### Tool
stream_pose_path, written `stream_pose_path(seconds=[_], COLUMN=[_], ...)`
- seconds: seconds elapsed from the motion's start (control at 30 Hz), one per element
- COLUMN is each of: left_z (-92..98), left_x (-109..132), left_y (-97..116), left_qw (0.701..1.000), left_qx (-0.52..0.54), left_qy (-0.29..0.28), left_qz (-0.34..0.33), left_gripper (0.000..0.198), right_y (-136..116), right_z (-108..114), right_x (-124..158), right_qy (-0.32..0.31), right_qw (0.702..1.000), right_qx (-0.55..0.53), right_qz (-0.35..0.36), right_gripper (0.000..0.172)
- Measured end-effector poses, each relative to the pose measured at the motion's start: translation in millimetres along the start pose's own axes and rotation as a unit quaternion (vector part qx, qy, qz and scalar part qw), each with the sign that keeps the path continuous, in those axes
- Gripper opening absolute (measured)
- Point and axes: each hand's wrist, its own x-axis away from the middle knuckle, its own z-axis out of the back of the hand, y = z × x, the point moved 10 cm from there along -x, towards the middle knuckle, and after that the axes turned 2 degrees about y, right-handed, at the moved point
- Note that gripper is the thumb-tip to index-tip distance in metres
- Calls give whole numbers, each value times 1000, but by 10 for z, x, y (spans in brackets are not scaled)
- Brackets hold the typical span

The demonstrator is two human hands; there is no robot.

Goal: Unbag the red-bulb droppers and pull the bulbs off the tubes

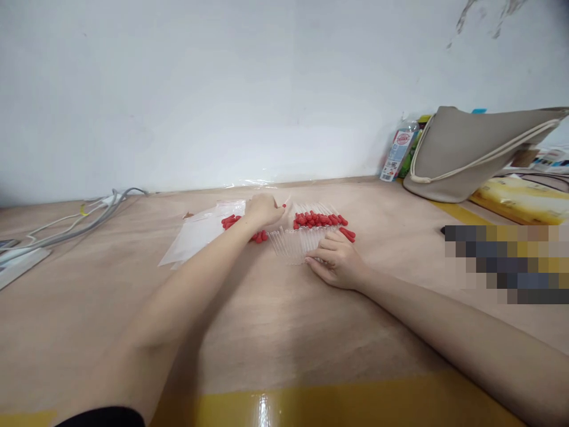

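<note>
My left hand [262, 209] reaches to the far side of the pile, its fingers closed. A small red bulb tip and a thin clear stem show at its fingertips, like a dropper. Curled on the table, my right hand [335, 259] rests against the right end of a row of clear thin tubes [296, 244]; whatever its fingers hold is hidden. Behind that row lie several droppers with red rubber bulbs [316, 219], stems pointing away. Loose red bulbs [231, 221] lie partly behind my left forearm, and more [347, 235] lie beside my right hand.
Translucent plastic bags [195, 234] lie flat left of the pile. Grey and white cables [95, 216] run along the left side. At the back right stand a bottle [395, 151] and a grey bag [466, 154], with a yellow packet [524, 198] in front. A white wall closes the back.
</note>
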Motion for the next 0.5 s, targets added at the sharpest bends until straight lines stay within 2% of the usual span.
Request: stream_pose_path(seconds=[0.03,0.1,0.13,0.23,0.27,0.33,0.43,0.5], left_z=[72,300,346,310,277,225,180,163], left_x=[90,368,541,1066,1233,1461,1594,1609], left_y=[-25,-7,-1,-27,-22,-64,-76,-20], left_qw=[1000,985,973,929,910,885,865,859], left_qx=[5,32,51,115,133,170,210,213], left_qy=[21,130,163,210,219,240,251,242], left_qz=[-20,-108,-157,-282,-325,-362,-380,-398], left_gripper=[24,16,15,11,8,4,6,6], right_y=[12,60,91,133,121,63,-64,-140], right_z=[19,102,152,251,245,179,48,3], right_x=[2,5,7,3,-8,-34,-44,-36], right_qy=[11,51,74,109,101,65,7,-7], right_qw=[1000,998,996,991,992,996,1000,999], right_qx=[4,11,13,22,24,23,-3,-16], right_qz=[-6,-32,-49,-80,-77,-51,6,38], right_gripper=[15,13,17,37,41,43,34,29])
